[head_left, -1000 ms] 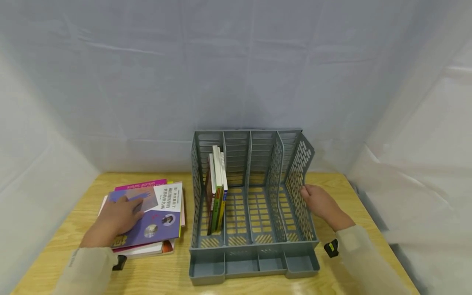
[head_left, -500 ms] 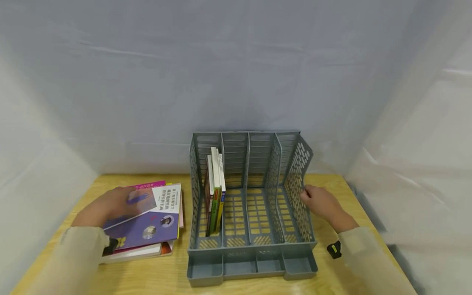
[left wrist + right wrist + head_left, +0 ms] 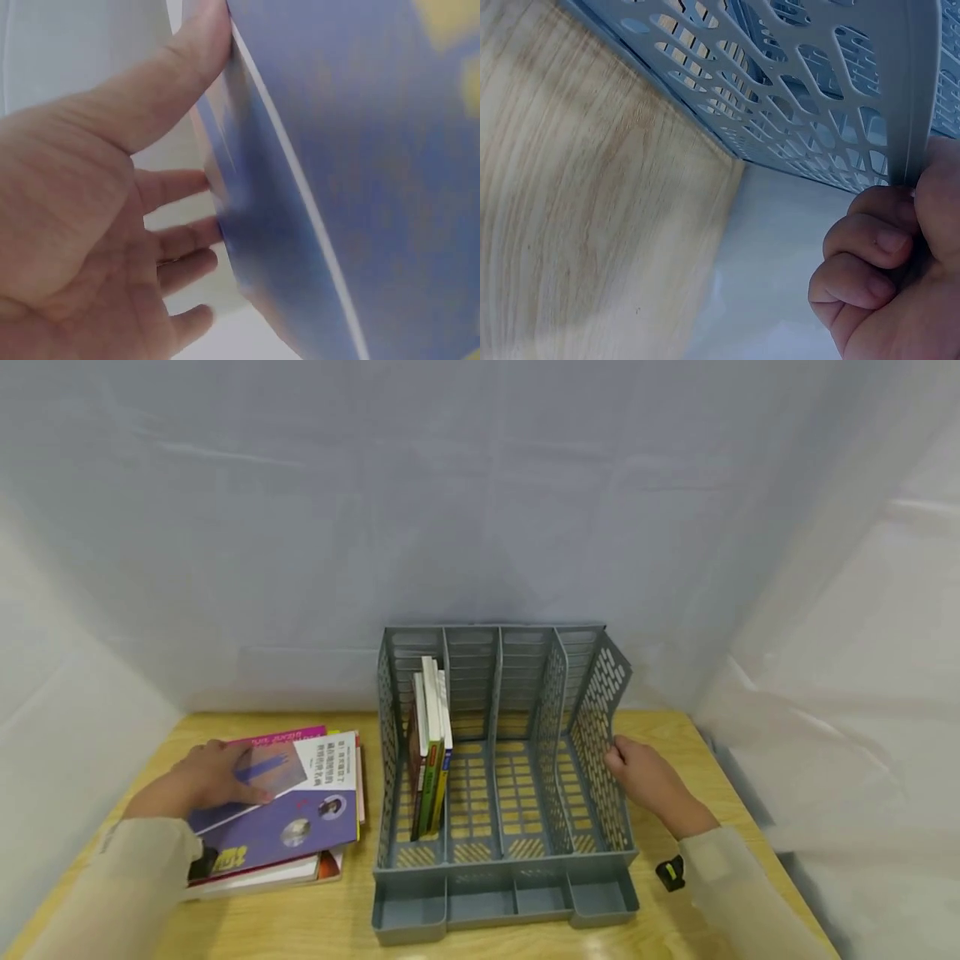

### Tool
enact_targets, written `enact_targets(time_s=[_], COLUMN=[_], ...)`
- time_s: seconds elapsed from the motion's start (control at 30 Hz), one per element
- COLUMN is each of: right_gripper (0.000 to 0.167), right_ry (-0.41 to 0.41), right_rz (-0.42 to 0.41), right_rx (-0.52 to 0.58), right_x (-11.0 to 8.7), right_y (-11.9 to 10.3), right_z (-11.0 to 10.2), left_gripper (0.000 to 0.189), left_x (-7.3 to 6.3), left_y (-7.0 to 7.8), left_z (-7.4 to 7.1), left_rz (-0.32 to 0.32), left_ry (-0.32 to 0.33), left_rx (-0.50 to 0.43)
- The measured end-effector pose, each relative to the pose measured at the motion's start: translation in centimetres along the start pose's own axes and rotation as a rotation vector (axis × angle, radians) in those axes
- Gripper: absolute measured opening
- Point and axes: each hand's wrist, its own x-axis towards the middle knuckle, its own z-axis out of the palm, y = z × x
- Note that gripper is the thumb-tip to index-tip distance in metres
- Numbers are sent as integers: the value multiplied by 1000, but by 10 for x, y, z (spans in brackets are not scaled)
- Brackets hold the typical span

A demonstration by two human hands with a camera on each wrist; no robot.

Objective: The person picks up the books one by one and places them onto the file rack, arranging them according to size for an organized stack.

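Note:
My left hand (image 3: 198, 777) is at the left end of a purple picture-cover book (image 3: 322, 831), which lies on top of a loose stack. In the left wrist view the thumb lies on the cover (image 3: 390, 150) while the other fingertips meet the book's edge, so the hand pinches it. My right hand (image 3: 648, 781) holds the front edge of the right side panel (image 3: 603, 727) of a grey plastic file rack. Its fingers (image 3: 874, 240) curl round that edge in the right wrist view. Several thin books (image 3: 431, 760) stand upright in the rack's leftmost slot.
Under the purple book, a magenta book (image 3: 288, 733) and a white-edged one (image 3: 255, 878) stick out. The rack has a low front tray (image 3: 480, 906) with small compartments. All stand on a wooden table (image 3: 300, 927), with a pale sheet wall (image 3: 480, 527) behind.
My left hand has shifted left, from fingers spread on the purple cover to thumb and fingers at its left end. The right hand keeps its hold; the view has shifted slightly.

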Motion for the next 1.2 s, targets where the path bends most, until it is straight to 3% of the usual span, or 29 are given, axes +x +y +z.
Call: enact_targets(time_s=[0.2,0.27,0.4,0.57,0.67,0.83,0.93,1.07,1.2], right_gripper=[29,29,29,31,31,31,31,30,28], right_ry=[-12,-9,-3,2,5,12,14,23,29], right_rz=[12,17,21,18,15,18,12,15,39], right_rx=[16,19,31,33,34,39,29,-5,-15], right_x=[0,-1,-3,-2,0,1,2,2,1], right_y=[-3,-3,-3,0,0,-1,-2,-4,-3], right_z=[0,0,0,1,3,3,3,5,8], left_gripper=[118,125,132,109,89,86,80,63,51], left_x=[-6,-7,-10,-17,-22,-37,-50,-69,-83], left_y=[8,11,20,31,32,31,25,21,27], left_z=[-6,-6,-6,-11,-20,-37,-45,-52,-47], left_rz=[-75,-126,-237,-325,-347,-227,-121,-52,-41], left_ry=[-19,-30,20,149,150,77,81,165,338], left_rx=[46,38,1,-36,-59,-76,-102,-178,-264])
